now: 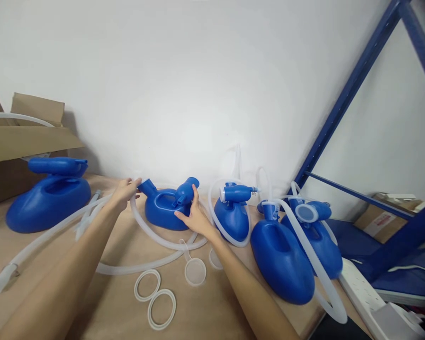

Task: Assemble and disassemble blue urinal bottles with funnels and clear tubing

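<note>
A blue plastic bottle (167, 215) with an open handle loop lies on the brown table, its neck pointing left toward the wall. My left hand (125, 192) has its fingers pressed together at the end of that neck, touching a whitish piece there. On the bottle's right end, my right hand (195, 215) grips a short blue spout part (184, 192) between thumb and fingers. A translucent hose (152, 236) loops round the front of the bottle. Two white rings (162, 309) and a round translucent cap with a strap (195, 272) lie nearer me.
Several more blue bottles with hoses stand at the right (281, 259), and one at the left (49, 200). An open cardboard box (31, 141) is behind the left one. A blue metal rack (347, 104) and a white power strip (361, 293) are at the right.
</note>
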A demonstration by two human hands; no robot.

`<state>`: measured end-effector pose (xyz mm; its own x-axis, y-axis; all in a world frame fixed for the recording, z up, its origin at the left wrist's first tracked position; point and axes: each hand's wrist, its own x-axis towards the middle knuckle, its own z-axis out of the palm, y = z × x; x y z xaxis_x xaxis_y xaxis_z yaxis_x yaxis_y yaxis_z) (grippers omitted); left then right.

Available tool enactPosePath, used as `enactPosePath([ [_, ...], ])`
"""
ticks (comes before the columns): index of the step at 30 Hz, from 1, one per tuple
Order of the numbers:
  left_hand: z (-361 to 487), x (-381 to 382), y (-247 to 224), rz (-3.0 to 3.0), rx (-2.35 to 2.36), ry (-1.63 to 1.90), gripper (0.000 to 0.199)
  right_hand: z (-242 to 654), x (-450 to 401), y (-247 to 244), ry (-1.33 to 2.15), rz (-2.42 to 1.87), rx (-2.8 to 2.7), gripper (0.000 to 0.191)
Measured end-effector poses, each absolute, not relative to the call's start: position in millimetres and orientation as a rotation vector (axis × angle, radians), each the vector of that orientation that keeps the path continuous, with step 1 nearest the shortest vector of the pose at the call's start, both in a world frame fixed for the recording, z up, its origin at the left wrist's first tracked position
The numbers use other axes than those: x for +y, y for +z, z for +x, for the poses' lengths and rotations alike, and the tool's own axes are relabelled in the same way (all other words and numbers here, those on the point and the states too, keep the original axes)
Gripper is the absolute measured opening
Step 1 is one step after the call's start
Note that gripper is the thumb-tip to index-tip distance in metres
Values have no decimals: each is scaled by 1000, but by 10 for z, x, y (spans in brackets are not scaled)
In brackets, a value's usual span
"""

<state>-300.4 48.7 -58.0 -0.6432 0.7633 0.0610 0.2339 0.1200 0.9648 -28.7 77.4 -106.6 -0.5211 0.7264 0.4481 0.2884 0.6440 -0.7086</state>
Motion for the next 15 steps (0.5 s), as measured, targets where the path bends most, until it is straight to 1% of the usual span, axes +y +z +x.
enactPosePath([
  [3,-3024,418,-530,1043,1949,1451,36,-459,779,-1058,770,-917,-1873,122],
  [6,-3083,350,-462,1146,1979,1333,29,-595,848,-1076,786,-941,-1727,114],
  [8,-3146,295,-386,1214,2049,1287,28,-617,904,-1089,799,-939,-1710,108],
  [11,-3271,173,-224,1281,2284,1296,35,-588,952,-1088,798,-961,-1695,105],
  [15,-3470,-40,-21,1308,2629,1356,53,-590,928,-1058,757,-999,-1692,104],
])
